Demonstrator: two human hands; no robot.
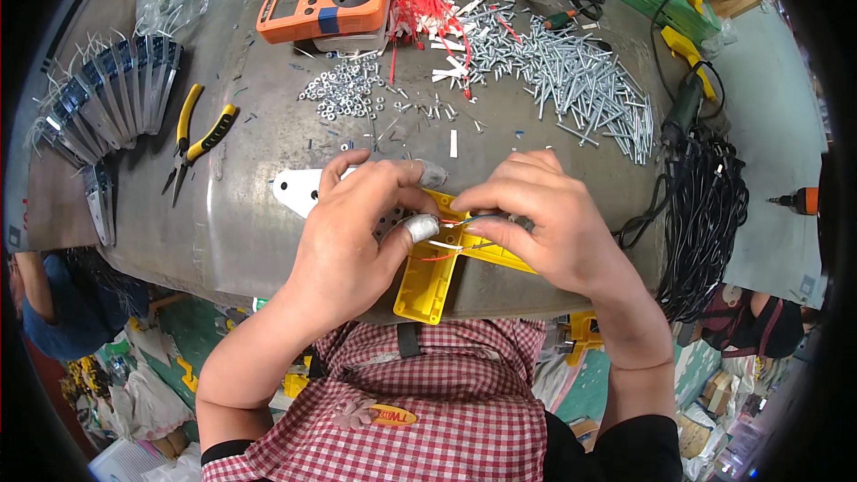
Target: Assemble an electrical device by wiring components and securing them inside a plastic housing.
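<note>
My left hand rests on a yellow plastic housing at the near edge of the metal table, its thumb and forefinger capped with grey finger cots. My right hand meets it over the housing. Both pinch thin red, white and blue wires running across the yellow part. A white perforated metal plate lies partly under my left hand.
Yellow-handled pliers lie to the left beside a fan of metal brackets. Farther back are an orange meter, nuts, several screws, red wires. Black cables hang at right.
</note>
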